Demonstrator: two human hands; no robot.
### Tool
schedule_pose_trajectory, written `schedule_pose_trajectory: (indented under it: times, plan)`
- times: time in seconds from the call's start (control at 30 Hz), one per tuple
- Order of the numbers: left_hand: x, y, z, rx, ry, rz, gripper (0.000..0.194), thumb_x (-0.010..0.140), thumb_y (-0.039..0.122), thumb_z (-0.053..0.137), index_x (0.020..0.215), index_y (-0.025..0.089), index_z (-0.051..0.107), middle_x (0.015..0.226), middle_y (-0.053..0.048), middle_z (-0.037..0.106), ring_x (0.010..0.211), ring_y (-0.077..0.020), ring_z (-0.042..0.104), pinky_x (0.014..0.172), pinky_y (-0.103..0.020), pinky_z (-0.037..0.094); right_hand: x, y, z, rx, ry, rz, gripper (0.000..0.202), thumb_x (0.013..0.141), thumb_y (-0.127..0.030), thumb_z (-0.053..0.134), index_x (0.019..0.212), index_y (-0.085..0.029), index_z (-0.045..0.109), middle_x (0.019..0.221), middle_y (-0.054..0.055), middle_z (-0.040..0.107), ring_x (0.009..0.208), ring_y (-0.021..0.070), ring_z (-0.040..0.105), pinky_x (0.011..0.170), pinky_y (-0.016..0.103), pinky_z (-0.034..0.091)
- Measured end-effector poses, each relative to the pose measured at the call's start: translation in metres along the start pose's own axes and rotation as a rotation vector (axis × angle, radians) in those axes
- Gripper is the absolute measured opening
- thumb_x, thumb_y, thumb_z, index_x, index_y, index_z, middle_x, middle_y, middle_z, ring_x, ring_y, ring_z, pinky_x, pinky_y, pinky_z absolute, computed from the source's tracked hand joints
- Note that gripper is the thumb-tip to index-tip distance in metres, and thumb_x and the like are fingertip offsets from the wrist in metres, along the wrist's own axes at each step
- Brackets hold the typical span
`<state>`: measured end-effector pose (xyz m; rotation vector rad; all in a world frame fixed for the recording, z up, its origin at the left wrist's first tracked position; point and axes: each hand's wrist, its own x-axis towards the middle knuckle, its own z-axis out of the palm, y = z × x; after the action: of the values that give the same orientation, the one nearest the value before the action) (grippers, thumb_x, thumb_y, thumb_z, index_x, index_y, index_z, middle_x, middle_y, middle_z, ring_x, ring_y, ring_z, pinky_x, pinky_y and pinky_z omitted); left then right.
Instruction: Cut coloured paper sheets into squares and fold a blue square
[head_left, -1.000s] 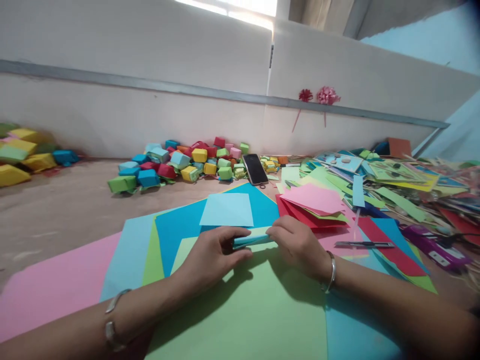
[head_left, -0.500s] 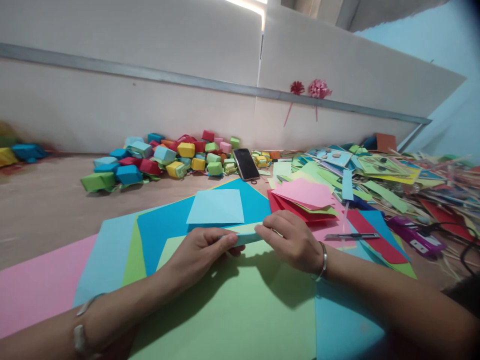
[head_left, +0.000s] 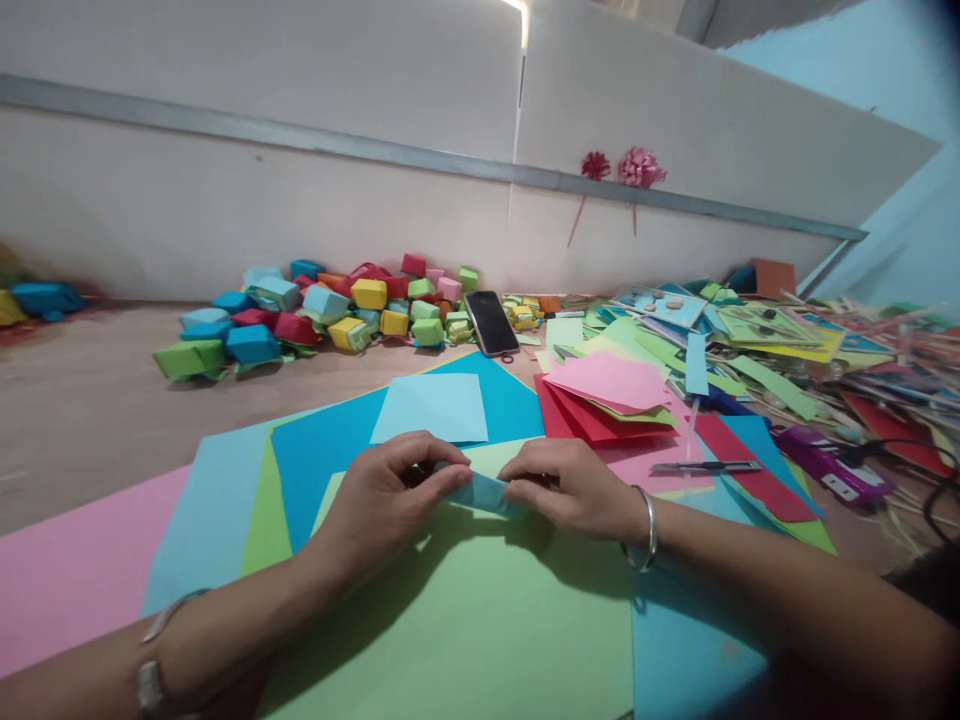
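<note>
A folded light blue paper piece [head_left: 487,492] is pinched at its left end by my left hand [head_left: 401,490] and at its right end by my right hand [head_left: 574,488]. Both hands are closed on it, just above a large light green sheet [head_left: 465,620]. Behind them, a light blue square sheet [head_left: 431,408] rests on a darker blue sheet [head_left: 502,385]. Pink and red folded papers [head_left: 607,385] lie beyond my right hand. A cutter knife [head_left: 705,468] lies to the right of that hand.
Colourful folded paper boxes [head_left: 315,315] are heaped at the back left, beside a phone [head_left: 491,323]. Cards, sticks and scraps [head_left: 780,330] crowd the right, near a purple power strip [head_left: 832,468]. Pink, blue and green sheets spread at the left.
The light blue piece has tilted so its broad face shows more, with its right end lower. My right hand's fingers have shifted lower and slightly left. My left hand's knuckles have risen.
</note>
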<state>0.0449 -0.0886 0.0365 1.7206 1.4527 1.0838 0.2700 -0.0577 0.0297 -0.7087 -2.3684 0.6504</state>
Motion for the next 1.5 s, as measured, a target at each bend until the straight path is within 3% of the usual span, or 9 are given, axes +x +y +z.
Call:
schedule_pose_trajectory:
  times: [0.27, 0.5, 0.67, 0.8, 0.87, 1.03, 1.23, 1.4, 1.5]
  plan:
    - [0.0, 0.003, -0.001, 0.122, -0.083, 0.064, 0.026, 0.077, 0.044, 0.06, 0.068, 0.022, 0.069, 0.068, -0.002, 0.068, 0.063, -0.0165, 0.057, 0.058, -0.028, 0.043, -0.003, -0.003, 0.003, -0.253, 0.069, -0.133, 0.019, 0.095, -0.014, 0.052, 0.082, -0.015, 0.065, 0.074, 0.005, 0.066, 0.07, 0.0144, 0.057, 0.064, 0.025, 0.043]
    - [-0.002, -0.01, -0.004, 0.269, -0.075, 0.434, 0.029, 0.09, 0.032, 0.051, 0.09, 0.024, 0.079, 0.072, -0.003, 0.061, 0.067, -0.0155, 0.056, 0.06, -0.026, 0.043, -0.007, -0.005, 0.006, -0.631, 0.149, -0.333, 0.03, 0.099, -0.01, 0.044, 0.081, -0.015, 0.067, 0.072, 0.006, 0.063, 0.066, 0.0151, 0.051, 0.059, 0.027, 0.036]
    - [-0.001, -0.003, -0.005, 0.236, -0.113, 0.274, 0.026, 0.082, 0.033, 0.055, 0.08, 0.023, 0.078, 0.068, -0.003, 0.064, 0.062, -0.0155, 0.056, 0.057, -0.026, 0.043, -0.002, -0.005, 0.0, -0.358, 0.039, -0.072, 0.015, 0.095, -0.015, 0.058, 0.094, -0.016, 0.073, 0.079, 0.006, 0.07, 0.073, 0.015, 0.06, 0.063, 0.026, 0.043]
    - [-0.002, 0.005, -0.003, 0.11, -0.241, -0.032, 0.029, 0.075, 0.045, 0.059, 0.076, 0.02, 0.075, 0.062, -0.002, 0.067, 0.056, -0.0167, 0.056, 0.05, -0.026, 0.041, 0.004, -0.006, -0.008, 0.073, -0.135, 0.296, 0.007, 0.085, -0.016, 0.07, 0.08, -0.015, 0.076, 0.075, 0.003, 0.073, 0.068, 0.0122, 0.064, 0.062, 0.022, 0.046]
    - [-0.003, 0.006, -0.002, 0.111, -0.263, -0.061, 0.035, 0.074, 0.049, 0.059, 0.083, 0.02, 0.077, 0.06, -0.002, 0.066, 0.054, -0.0166, 0.055, 0.048, -0.025, 0.04, 0.005, -0.008, -0.009, 0.158, -0.159, 0.385, 0.008, 0.082, -0.017, 0.071, 0.078, -0.015, 0.077, 0.071, 0.001, 0.073, 0.064, 0.0113, 0.062, 0.059, 0.021, 0.045]
    - [-0.001, 0.002, -0.002, 0.316, -0.245, 0.123, 0.028, 0.074, 0.041, 0.055, 0.069, 0.025, 0.077, 0.062, -0.002, 0.064, 0.058, -0.0167, 0.057, 0.053, -0.026, 0.039, 0.006, -0.01, -0.001, 0.036, -0.152, 0.353, 0.011, 0.081, -0.015, 0.071, 0.072, -0.015, 0.077, 0.066, 0.002, 0.071, 0.062, 0.0113, 0.06, 0.059, 0.023, 0.041]
    - [0.005, -0.007, -0.001, 0.416, -0.256, 0.134, 0.025, 0.076, 0.037, 0.055, 0.072, 0.025, 0.076, 0.066, -0.002, 0.064, 0.064, -0.0189, 0.06, 0.058, -0.028, 0.039, 0.008, -0.009, 0.01, -0.25, -0.095, 0.263, 0.01, 0.08, -0.015, 0.077, 0.072, -0.014, 0.071, 0.069, 0.002, 0.067, 0.067, 0.0122, 0.055, 0.063, 0.024, 0.036]
    - [0.006, -0.01, 0.001, 0.434, -0.26, 0.087, 0.013, 0.075, 0.031, 0.059, 0.078, 0.024, 0.069, 0.061, 0.002, 0.061, 0.057, -0.0163, 0.054, 0.056, -0.026, 0.035, 0.011, -0.006, 0.012, -0.254, -0.051, 0.337, 0.02, 0.077, -0.019, 0.083, 0.068, -0.014, 0.066, 0.066, -0.002, 0.06, 0.062, 0.0096, 0.05, 0.059, 0.023, 0.031]
    - [0.006, -0.014, 0.001, 0.46, -0.259, 0.164, 0.013, 0.078, 0.027, 0.057, 0.075, 0.023, 0.069, 0.063, 0.001, 0.059, 0.059, -0.016, 0.052, 0.057, -0.026, 0.034, 0.013, -0.002, 0.012, -0.253, -0.057, 0.344, 0.023, 0.078, -0.022, 0.084, 0.068, -0.015, 0.065, 0.067, -0.002, 0.06, 0.062, 0.0097, 0.05, 0.058, 0.023, 0.031]
